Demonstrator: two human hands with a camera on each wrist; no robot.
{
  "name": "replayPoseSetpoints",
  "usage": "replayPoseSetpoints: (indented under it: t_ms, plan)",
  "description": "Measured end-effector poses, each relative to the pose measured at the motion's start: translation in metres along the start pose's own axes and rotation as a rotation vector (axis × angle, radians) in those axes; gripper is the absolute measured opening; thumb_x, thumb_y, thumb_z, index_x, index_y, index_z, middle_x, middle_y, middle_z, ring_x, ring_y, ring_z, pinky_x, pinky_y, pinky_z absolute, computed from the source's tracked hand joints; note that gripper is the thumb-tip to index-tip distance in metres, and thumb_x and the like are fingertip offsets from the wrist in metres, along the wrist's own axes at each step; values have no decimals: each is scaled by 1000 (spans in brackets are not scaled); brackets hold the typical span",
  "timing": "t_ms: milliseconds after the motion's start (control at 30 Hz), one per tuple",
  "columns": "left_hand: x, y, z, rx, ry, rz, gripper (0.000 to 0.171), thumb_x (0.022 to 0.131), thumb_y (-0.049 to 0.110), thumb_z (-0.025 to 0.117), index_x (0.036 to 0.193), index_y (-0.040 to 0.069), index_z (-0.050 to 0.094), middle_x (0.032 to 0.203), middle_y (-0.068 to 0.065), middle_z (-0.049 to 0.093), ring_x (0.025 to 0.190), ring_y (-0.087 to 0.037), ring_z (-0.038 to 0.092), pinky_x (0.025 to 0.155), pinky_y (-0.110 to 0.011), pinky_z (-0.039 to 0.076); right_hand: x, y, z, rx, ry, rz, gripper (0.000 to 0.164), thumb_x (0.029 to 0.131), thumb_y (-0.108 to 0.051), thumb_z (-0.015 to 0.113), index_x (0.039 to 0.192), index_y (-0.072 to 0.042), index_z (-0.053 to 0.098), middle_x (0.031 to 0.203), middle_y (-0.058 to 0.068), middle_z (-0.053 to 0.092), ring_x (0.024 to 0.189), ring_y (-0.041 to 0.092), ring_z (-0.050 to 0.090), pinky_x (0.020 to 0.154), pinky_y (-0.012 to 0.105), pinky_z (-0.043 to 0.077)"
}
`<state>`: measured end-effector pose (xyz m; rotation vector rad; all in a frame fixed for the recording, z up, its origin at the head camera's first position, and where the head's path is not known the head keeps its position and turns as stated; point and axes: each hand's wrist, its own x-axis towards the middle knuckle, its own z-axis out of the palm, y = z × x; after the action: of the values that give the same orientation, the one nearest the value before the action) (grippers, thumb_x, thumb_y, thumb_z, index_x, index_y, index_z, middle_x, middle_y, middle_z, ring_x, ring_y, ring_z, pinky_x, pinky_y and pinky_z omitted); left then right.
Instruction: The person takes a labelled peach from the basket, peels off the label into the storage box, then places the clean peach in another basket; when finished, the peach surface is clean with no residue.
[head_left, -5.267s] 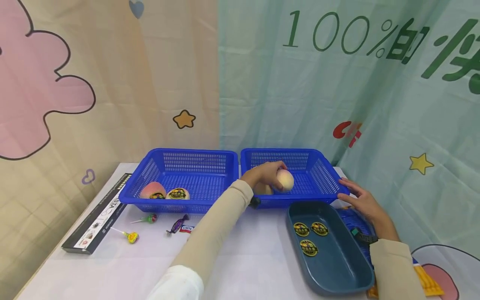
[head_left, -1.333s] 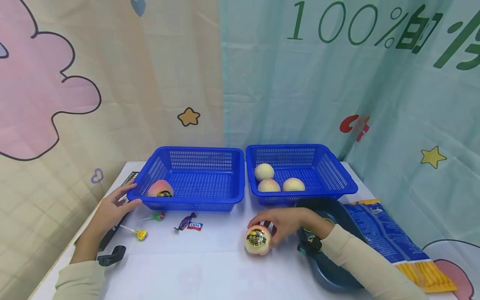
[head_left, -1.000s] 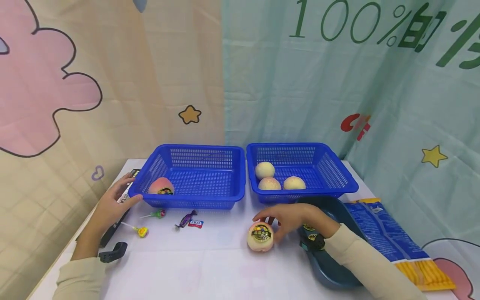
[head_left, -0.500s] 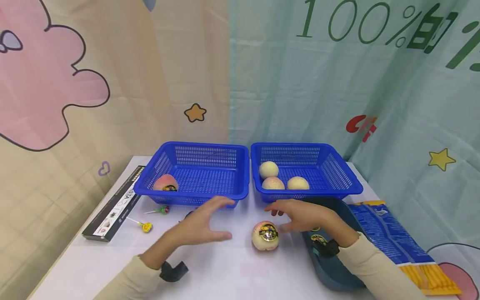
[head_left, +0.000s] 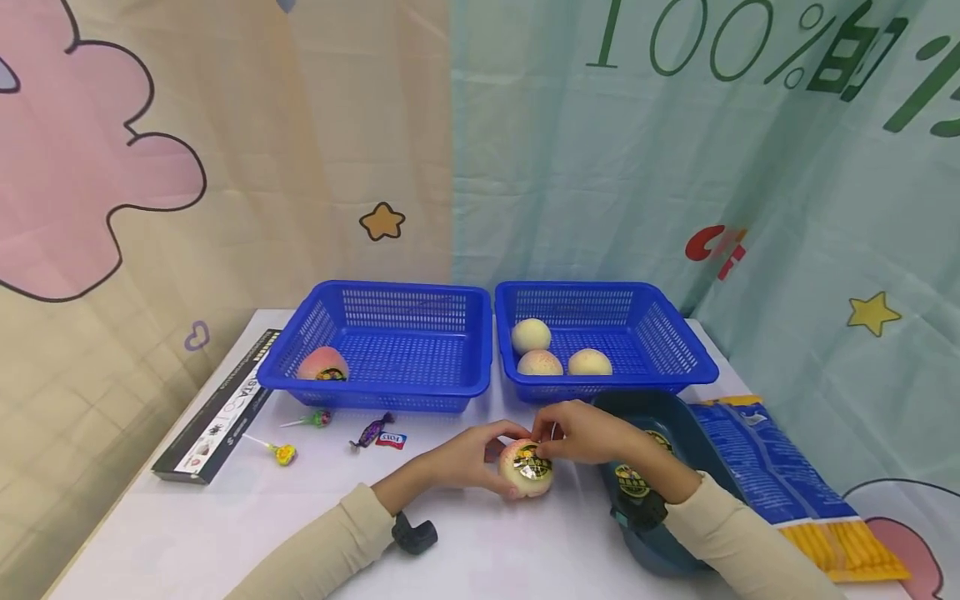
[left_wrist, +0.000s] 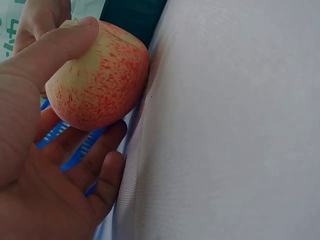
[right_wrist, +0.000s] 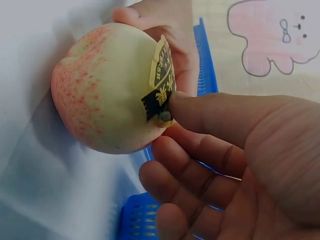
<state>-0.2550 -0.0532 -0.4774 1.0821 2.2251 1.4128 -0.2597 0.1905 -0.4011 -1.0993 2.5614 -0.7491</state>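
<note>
A pink-and-cream peach (head_left: pixel 516 480) stands on the white table, held from the left by my left hand (head_left: pixel 471 458) with thumb and fingers around it. Its black-and-gold sticker (right_wrist: pixel 162 75) faces up, the edges standing off the skin in the right wrist view. My right hand (head_left: pixel 588 432) pinches the sticker's edge between thumb and index finger, other fingers curled below. Red speckles cover the peach's side in the left wrist view. The dark teal dish (head_left: pixel 656 546), partly behind my right forearm, has loose stickers (head_left: pixel 632 481) stuck inside.
The left blue basket (head_left: pixel 375 400) holds one stickered peach (head_left: pixel 324 365); the right blue basket (head_left: pixel 607 390) holds three plain ones. Lollipops (head_left: pixel 285 454), wrapped candies (head_left: pixel 372 431) and a long black box (head_left: pixel 217 408) lie left. A blue-yellow packet (head_left: pixel 795 475) lies right.
My left hand has left the left basket's rim and come right to hold the peach. My right hand, earlier around the peach, now pinches its sticker. One stickered peach has left the left basket.
</note>
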Motion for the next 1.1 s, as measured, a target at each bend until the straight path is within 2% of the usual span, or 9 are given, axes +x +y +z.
replayPoseSetpoints:
  t_ms: [233, 367, 467, 600, 700, 800, 967, 1100]
  plan:
    - [-1, -1, 4, -27, 21, 6, 72, 75, 15, 92, 137, 20, 56, 127, 9, 63, 100, -10, 67, 90, -29, 51, -2, -4, 2, 121, 16, 31, 5, 94, -9, 73, 91, -10, 69, 79, -6, 62, 70, 12, 56, 60, 26, 51]
    - [-2, -2, 6, -25, 22, -5, 72, 75, 17, 92, 137, 21, 56, 127, 8, 63, 99, -10, 68, 90, -29, 51, -7, -10, 0, 140, 18, 45, 9, 97, -9, 69, 89, -13, 67, 79, -6, 61, 69, 11, 53, 58, 25, 47]
    - [-3, -2, 6, -7, 27, -22, 72, 75, 19, 92, 137, 22, 56, 127, 10, 62, 99, -9, 67, 90, -30, 50, -20, -16, -13, 179, 22, 28, 9, 99, -12, 66, 90, -15, 67, 81, -5, 62, 71, 13, 54, 60, 26, 47]
    - [-2, -2, 4, 19, 38, -34, 72, 76, 22, 92, 139, 22, 55, 129, 12, 60, 100, -9, 66, 90, -30, 50, -52, -17, -44, 250, 40, 2, 9, 102, -13, 63, 94, -10, 66, 85, 3, 62, 72, 19, 54, 60, 28, 48]
    - [-1, -1, 3, 27, 40, -40, 72, 77, 22, 91, 139, 22, 56, 130, 12, 60, 101, -9, 65, 91, -30, 50, -81, -3, -65, 247, 51, 45, 9, 102, -13, 62, 95, -8, 66, 85, 7, 62, 73, 20, 55, 62, 29, 49]
    - [0, -1, 0, 28, 36, -45, 71, 77, 22, 91, 139, 23, 56, 130, 12, 60, 102, -9, 65, 92, -30, 50, -103, 21, -75, 215, 18, 125, 9, 101, -11, 62, 94, -8, 66, 85, 7, 64, 73, 19, 57, 63, 29, 50]
    - [0, -2, -2, 9, 36, -45, 71, 77, 22, 91, 139, 23, 56, 131, 12, 60, 102, -11, 65, 92, -32, 50, -114, 58, -67, 131, -63, 246, 11, 92, 0, 64, 86, -7, 67, 75, 3, 64, 63, 14, 52, 55, 25, 45]
    - [-1, -2, 0, -9, 34, -40, 72, 77, 21, 91, 140, 19, 56, 132, 9, 60, 103, -12, 65, 92, -32, 51, -112, 69, -52, 22, -42, 367, 14, 86, 3, 69, 78, -8, 65, 68, 0, 61, 56, 12, 53, 49, 26, 43]
